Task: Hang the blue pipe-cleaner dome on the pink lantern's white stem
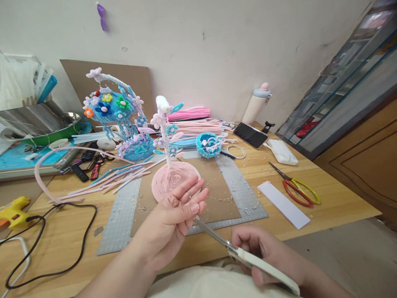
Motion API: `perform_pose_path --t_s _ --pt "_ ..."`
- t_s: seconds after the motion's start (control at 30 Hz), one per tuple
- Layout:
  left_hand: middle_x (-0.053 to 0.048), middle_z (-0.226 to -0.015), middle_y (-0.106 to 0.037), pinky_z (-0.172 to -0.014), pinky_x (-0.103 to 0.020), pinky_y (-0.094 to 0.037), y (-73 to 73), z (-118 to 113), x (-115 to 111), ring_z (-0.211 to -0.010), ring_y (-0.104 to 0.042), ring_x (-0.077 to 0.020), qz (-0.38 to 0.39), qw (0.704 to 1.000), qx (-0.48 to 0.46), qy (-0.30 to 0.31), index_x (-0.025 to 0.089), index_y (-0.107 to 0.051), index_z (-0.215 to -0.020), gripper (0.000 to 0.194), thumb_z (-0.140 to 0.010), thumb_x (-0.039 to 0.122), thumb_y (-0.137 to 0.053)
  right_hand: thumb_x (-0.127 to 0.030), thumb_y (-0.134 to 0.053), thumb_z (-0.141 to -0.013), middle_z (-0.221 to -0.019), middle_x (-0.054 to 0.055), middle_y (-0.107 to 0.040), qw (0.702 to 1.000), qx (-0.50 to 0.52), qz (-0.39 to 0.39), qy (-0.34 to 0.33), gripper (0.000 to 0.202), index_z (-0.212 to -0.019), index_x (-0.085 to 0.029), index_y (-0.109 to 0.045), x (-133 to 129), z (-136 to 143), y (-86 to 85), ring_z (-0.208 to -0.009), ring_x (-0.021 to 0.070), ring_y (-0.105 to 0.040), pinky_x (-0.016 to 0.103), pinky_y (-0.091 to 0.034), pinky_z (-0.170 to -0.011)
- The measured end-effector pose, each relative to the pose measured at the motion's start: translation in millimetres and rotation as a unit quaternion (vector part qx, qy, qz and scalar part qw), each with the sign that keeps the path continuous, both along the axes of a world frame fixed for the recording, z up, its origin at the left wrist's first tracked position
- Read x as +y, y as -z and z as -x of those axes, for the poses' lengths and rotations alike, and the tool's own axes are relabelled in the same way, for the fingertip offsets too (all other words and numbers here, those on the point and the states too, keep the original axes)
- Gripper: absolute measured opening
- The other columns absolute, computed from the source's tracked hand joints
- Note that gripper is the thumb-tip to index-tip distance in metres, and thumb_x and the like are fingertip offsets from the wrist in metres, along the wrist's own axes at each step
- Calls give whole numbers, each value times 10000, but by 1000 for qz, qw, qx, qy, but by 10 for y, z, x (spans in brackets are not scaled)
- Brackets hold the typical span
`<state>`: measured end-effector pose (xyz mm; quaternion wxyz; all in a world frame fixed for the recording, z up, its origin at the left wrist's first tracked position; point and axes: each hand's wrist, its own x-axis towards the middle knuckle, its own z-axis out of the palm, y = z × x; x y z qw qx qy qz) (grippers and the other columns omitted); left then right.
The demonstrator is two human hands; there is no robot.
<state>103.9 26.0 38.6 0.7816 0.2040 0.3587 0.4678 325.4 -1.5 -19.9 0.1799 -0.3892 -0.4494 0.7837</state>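
My left hand (178, 211) is turned palm up over the front of the brown board, its thumb pressed against the fingers. Something tiny and clear shows at the thumb, too small to name. White-handled scissors (248, 254) are in my right hand (266, 244), their blade tips close to my left thumb. Behind my left hand stands a round coiled pink base (173, 178), partly covered by the fingers. A white upright stem (166, 136) rises from it, with fuzzy pastel flowers and blue leaves.
Beneath lie a brown board (214, 198) and a grey cutting mat (119, 225). Red-and-yellow scissors (299, 190), a white strip (283, 205) and a phone (250, 135) lie right. A flowered blue ornament (108, 107), pipe cleaners (124, 176) and a yellow glue gun (15, 213) with cord are left.
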Motion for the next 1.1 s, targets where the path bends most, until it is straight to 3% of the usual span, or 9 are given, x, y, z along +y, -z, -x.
perform_pose_path --t_s 0.47,0.77,0.83,0.9,1.0,1.1 --pt "-40 -1371 -550 -801 -136 -566 22 24 -5 -1181 -577 -156 12 1000 -5 -11 213 -593 -1181 534 -727 -64 -640 -597 -851 -360 -517 -102 -444 1000 -1 4 0 660 -700 -167 -484 -13 6 13 -456 21 -264 193 -162 -432" --pt "-27 -1373 -546 -809 -143 -554 32 19 23 -1150 -593 -140 14 1000 3 -12 217 -589 -1184 536 -726 -58 -634 -493 -878 -423 -518 -100 -444 999 -29 -17 -1 586 -692 -167 -473 -20 -2 69 -453 13 -282 167 -180 -425" --pt "-41 -1344 -567 -777 -147 -551 52 57 39 -1070 -630 -125 14 1000 11 -13 202 -589 -1179 527 -724 -62 -609 -546 -860 -423 -516 -100 -458 999 18 -24 10 620 -725 -172 -469 -18 -29 119 -425 6 -286 154 -185 -398" --pt "-73 -1217 -645 -642 -125 -520 81 128 43 -846 -665 -83 5 1000 29 -9 167 -590 -1155 532 -685 -80 -563 -623 -801 -490 -493 -100 -469 996 75 -38 26 624 -773 -186 -457 -11 -57 164 -369 5 -301 144 -199 -358" --pt "-94 -922 -711 -457 -147 -367 118 258 19 -505 -518 -40 -48 996 71 28 143 -532 -1173 593 -603 -22 -538 -633 -735 -607 -493 -95 -476 992 102 -54 45 565 -814 -195 -444 -3 -66 206 -319 12 -329 141 -224 -321" --pt "-93 -811 -690 -448 -194 -273 115 352 -33 -444 -397 -48 -105 984 123 74 157 -405 -1284 677 -621 102 -531 -589 -773 -591 -543 -99 -454 994 95 -35 46 569 -823 -189 -441 -11 -19 230 -372 -1 -299 136 -207 -353"
